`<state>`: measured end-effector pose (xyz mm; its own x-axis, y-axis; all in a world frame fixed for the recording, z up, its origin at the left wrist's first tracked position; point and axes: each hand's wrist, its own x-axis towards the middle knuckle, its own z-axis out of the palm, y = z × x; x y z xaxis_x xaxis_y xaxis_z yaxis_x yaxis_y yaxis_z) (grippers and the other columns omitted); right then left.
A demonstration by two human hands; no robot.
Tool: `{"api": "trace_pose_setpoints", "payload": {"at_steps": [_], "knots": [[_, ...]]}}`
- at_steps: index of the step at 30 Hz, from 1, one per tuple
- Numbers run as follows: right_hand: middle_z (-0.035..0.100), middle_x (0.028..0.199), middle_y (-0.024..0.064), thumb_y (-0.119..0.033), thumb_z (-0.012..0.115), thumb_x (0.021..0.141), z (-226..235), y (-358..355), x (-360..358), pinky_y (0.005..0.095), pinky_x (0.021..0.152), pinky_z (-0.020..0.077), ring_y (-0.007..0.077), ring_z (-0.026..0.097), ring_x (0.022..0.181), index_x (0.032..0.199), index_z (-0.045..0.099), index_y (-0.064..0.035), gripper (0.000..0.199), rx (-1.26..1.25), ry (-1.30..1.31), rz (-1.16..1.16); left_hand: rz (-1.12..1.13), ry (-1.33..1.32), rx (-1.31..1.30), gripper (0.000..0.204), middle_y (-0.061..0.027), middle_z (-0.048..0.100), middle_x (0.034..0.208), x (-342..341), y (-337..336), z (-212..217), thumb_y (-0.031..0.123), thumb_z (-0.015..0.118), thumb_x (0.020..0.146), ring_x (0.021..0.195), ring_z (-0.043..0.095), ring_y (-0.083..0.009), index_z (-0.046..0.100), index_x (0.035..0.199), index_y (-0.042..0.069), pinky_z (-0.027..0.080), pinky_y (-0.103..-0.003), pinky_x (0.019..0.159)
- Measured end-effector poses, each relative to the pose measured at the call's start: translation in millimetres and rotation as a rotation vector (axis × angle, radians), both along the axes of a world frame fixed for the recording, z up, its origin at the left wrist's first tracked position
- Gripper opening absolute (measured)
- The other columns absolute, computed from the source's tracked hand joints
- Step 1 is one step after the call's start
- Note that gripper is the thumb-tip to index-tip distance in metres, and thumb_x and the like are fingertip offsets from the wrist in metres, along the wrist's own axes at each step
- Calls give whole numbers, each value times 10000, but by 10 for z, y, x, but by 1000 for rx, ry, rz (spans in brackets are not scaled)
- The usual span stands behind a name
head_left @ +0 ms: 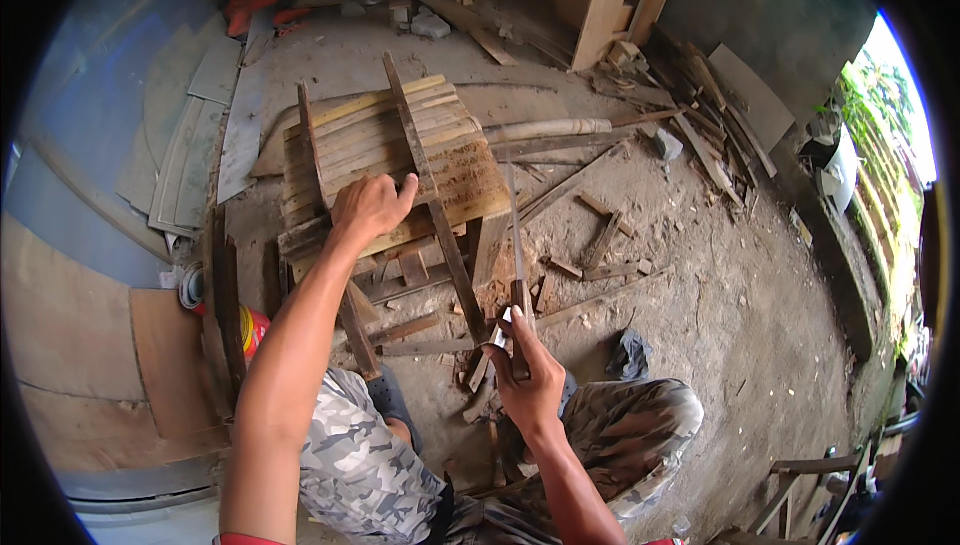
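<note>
My left hand (372, 207) rests on a low slatted wooden bench (460, 125), its fingers curled down out of sight and the thumb pointing right. Beside that thumb, a long dark wooden strip (445, 230) lies across the slats and runs down toward my knees. A shorter dark strip (308, 145) crosses the top to the left of the hand. My right hand (532, 377) is wrapped round the dark handle of a long, narrow-bladed tool (518, 297). Its thin blade points away, along the bench's right side; I cannot make out whether the edge is toothed.
Wood offcuts (605, 240) litter the dirt floor right of the bench. Planks (720, 115) lean at the far right wall. A black plastic bag (628, 355) lies beside my right knee. Boards (175, 355) line the left wall, with a red-and-yellow container (252, 330) nearby.
</note>
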<state>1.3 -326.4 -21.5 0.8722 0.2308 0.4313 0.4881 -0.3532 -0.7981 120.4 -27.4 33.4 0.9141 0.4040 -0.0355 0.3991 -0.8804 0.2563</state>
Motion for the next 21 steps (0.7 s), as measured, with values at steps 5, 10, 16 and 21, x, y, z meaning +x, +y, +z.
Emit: {"api": "trace_pose_setpoints", "payload": {"at_steps": [5, 10, 16, 21], "knots": [[717, 1213, 134, -8, 804, 819, -140, 47, 52, 266, 736, 561, 114, 726, 860, 1472, 498, -105, 728, 43, 112, -22, -25, -69, -11, 781, -186, 554, 542, -33, -11, -7, 620, 394, 988, 547, 594, -349, 547, 552, -10, 478, -503, 593], [713, 1220, 135, 9, 797, 820, -165, 86, 47, 269, 756, 563, 123, 728, 857, 1476, 492, -99, 731, 35, 145, -47, -45, -40, -73, 755, -124, 564, 496, -16, 61, -47, 583, 412, 1003, 486, 574, -273, 576, 532, 17, 452, -468, 535], [733, 1149, 150, -136, 809, 852, -97, 319, 278, 318, 731, 560, 169, 725, 826, 1458, 506, -95, 679, 22, 155, -142, -80, -10, -137, 733, -100, 551, 484, -76, 8, -7, 561, 409, 1013, 471, 566, -244, 612, 561, 21, 451, -470, 525], [731, 1149, 154, -156, 784, 875, 26, 523, 551, 338, 732, 567, 199, 739, 850, 1459, 508, -112, 647, -58, 118, -119, -93, -58, -87, 779, 12, 449, 454, -303, -20, 140, 730, 441, 933, 439, 447, -176, 551, 534, 70, 432, -404, 501]]}}
